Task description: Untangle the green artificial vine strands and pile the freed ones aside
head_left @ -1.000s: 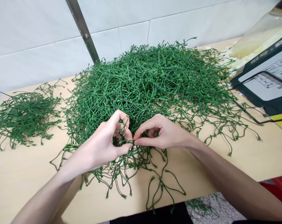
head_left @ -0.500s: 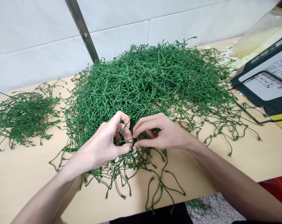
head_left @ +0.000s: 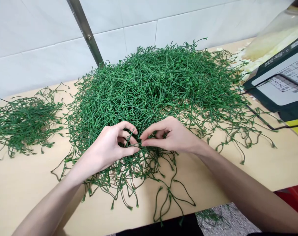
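A large tangled heap of thin green plastic flower stems (head_left: pixel 149 85) covers the middle of the wooden table. At its front edge, my left hand (head_left: pixel 114 141) has its thumb and fingers closed in a pinch on a green stem, part of which shows between the fingers. Close beside it, my right hand (head_left: pixel 168 134) pinches with thumb and forefinger near the same stem. What lies between the right fingertips is too small to make out. Loose stems (head_left: pixel 124 183) spread over the wood below both hands.
A smaller pile of green stems (head_left: pixel 26 124) lies at the left. On the right stand a dark labelled bag (head_left: pixel 277 78) and white petals (head_left: pixel 252 62). A metal post (head_left: pixel 86 32) rises behind the heap against the tiled wall (head_left: pixel 139 32). Fallen stems (head_left: pixel 210 214) lie on the floor.
My left fingers have shifted slightly lower and opened out a little around the stem. My right thumb and forefinger have drawn closer together and moved up a bit.
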`<act>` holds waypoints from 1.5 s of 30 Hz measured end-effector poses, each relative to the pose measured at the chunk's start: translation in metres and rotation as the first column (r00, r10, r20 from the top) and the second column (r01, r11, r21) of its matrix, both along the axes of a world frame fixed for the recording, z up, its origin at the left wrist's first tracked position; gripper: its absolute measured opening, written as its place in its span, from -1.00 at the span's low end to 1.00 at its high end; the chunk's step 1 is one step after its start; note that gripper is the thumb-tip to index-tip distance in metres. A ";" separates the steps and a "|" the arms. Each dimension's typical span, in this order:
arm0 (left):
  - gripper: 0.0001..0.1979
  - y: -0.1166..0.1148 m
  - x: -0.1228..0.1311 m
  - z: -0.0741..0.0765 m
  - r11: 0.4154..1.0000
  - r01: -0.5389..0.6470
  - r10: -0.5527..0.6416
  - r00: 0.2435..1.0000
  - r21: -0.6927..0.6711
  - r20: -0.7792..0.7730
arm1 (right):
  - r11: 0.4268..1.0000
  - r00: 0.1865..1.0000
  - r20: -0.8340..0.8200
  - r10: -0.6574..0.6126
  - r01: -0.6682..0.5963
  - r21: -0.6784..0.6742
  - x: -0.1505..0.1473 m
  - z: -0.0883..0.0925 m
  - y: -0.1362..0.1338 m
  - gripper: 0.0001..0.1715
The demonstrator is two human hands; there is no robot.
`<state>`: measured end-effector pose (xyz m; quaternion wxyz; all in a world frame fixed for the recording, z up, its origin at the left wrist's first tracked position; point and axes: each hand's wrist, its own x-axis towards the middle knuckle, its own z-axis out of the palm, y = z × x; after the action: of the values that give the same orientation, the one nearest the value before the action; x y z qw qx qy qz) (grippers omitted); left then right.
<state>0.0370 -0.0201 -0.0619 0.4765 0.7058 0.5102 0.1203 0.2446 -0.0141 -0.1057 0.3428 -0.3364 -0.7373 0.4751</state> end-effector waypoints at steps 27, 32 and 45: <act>-0.70 -0.030 -0.006 -0.038 0.986 -0.119 0.097 0.979 0.115 0.180 | 0.987 0.984 0.085 0.156 -0.159 0.035 -0.001 0.008 0.002 -0.70; -0.75 -0.032 -0.012 -0.045 0.974 -0.151 0.104 0.960 0.168 0.260 | 0.970 0.949 0.200 0.244 -0.238 -0.053 -0.005 0.004 0.002 -0.91; -0.83 -0.036 -0.016 -0.055 0.971 -0.136 0.085 0.964 0.194 0.251 | 0.964 0.910 0.355 0.213 -0.254 0.074 -0.006 0.013 -0.002 -0.87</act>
<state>0.0211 -0.0563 -0.1172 0.4504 0.7024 0.4719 0.2848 0.2388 -0.0165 -0.0927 0.1686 -0.3026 -0.8475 0.4021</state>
